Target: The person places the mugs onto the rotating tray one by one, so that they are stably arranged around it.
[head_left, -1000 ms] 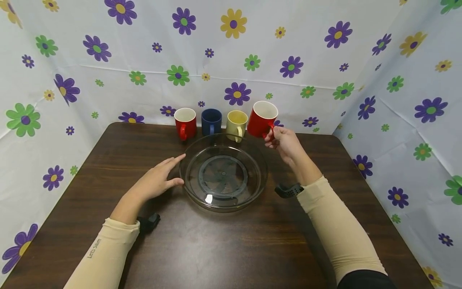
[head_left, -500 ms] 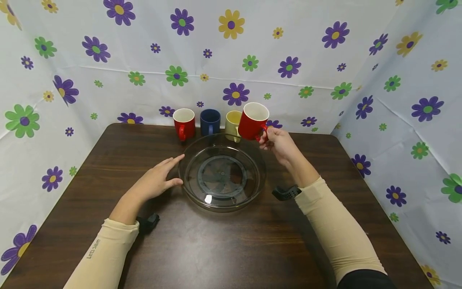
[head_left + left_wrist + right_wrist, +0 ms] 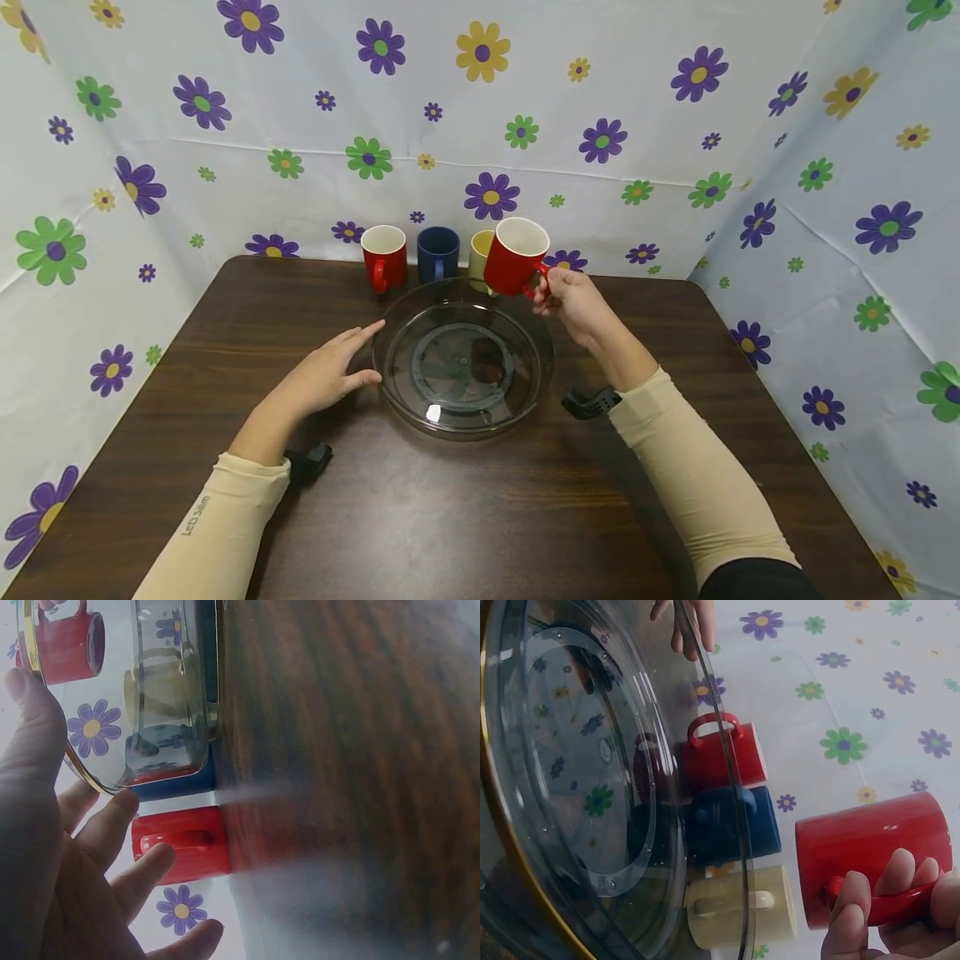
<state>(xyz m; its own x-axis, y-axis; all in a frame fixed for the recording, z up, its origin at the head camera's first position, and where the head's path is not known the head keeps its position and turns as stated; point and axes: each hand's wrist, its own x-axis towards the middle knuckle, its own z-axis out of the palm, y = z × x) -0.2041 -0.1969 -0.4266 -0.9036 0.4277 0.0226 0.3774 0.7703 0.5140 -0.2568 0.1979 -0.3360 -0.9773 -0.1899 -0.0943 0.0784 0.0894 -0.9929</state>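
Note:
My right hand (image 3: 576, 307) grips a red mug (image 3: 513, 257) by its handle. In the head view the mug is slightly tilted and overlaps the yellow mug (image 3: 481, 250) and the far right rim of a smoky glass bowl (image 3: 461, 429). The right wrist view shows fingers curled round the handle of the held red mug (image 3: 874, 851), off the table. My left hand (image 3: 322, 375) rests at the bowl's left rim, fingers straight, thumb apart. In the left wrist view, fingertips lie right at the rim of the glass bowl (image 3: 180, 769).
Along the back edge of the brown table (image 3: 480, 517), another red mug (image 3: 386, 257) and a blue mug (image 3: 438, 252) stand left of the yellow one. A white flowered cloth (image 3: 420, 187) hangs behind and at both sides.
My right hand has carried the red mug leftward and slightly nearer, from beside the yellow mug to partly in front of it. The left hand and the bowl have stayed in place.

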